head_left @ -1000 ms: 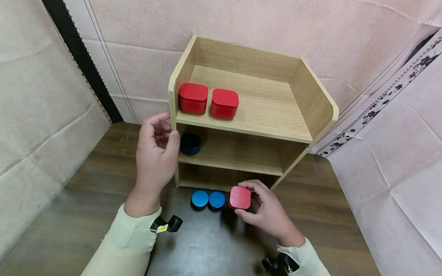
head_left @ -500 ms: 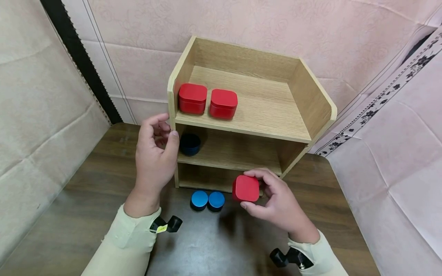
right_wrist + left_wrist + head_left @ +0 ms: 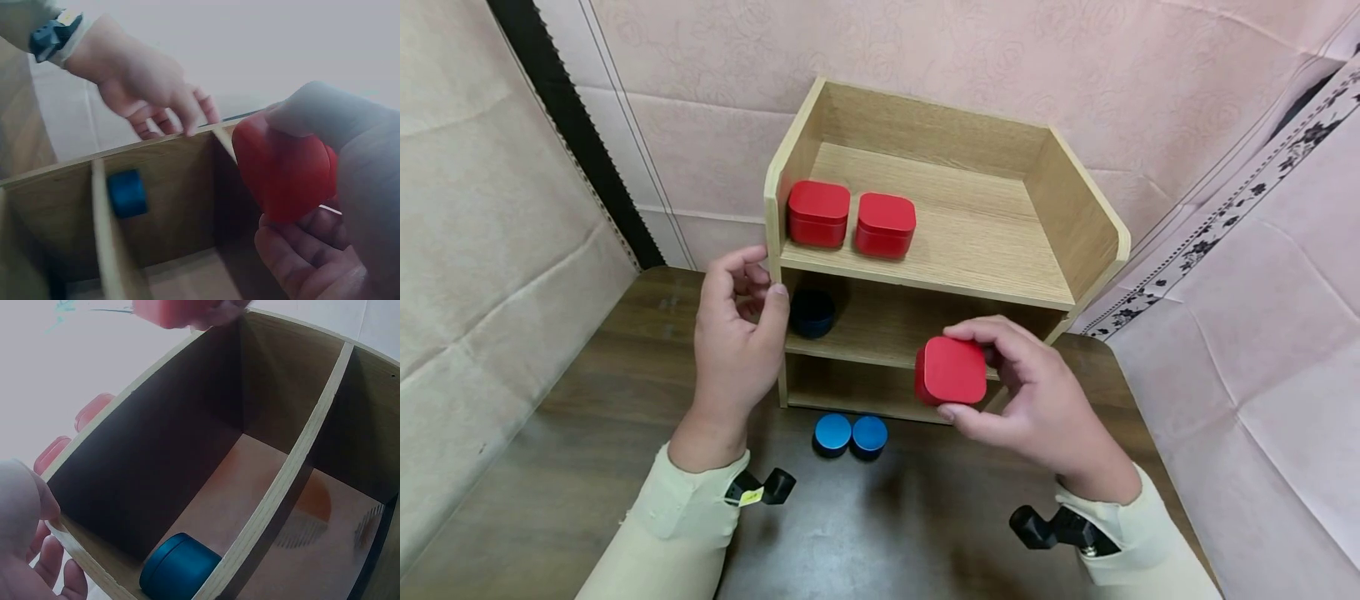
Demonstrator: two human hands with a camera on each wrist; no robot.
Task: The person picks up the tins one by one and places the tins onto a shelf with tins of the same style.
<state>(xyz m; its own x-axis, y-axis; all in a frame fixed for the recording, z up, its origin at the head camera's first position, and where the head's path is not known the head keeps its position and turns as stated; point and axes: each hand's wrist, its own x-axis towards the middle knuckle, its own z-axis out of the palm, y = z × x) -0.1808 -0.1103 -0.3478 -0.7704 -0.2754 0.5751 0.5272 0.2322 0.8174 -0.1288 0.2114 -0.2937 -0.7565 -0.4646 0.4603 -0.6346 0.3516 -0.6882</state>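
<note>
- Right hand (image 3: 1045, 404) grips the red box (image 3: 953, 371) between thumb and fingers, raised in front of the shelf (image 3: 977, 217), right of its middle.
- Key relation: two more red boxes (image 3: 818, 214) (image 3: 886, 225) sit at the shelf's top left, up and leftward from the held one, whose squarish lid shows no clear long axis.
- Left hand (image 3: 736, 358), farther from that box, touches the shelf's left side, fingers loosely bent.

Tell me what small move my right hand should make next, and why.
I'd probably move the held red lidded box toward the top shelf, right of the red boxes there: your right hand grips it in the air, it matches their colour and rounded-square shape, and bare shelf lies beside them.
</note>
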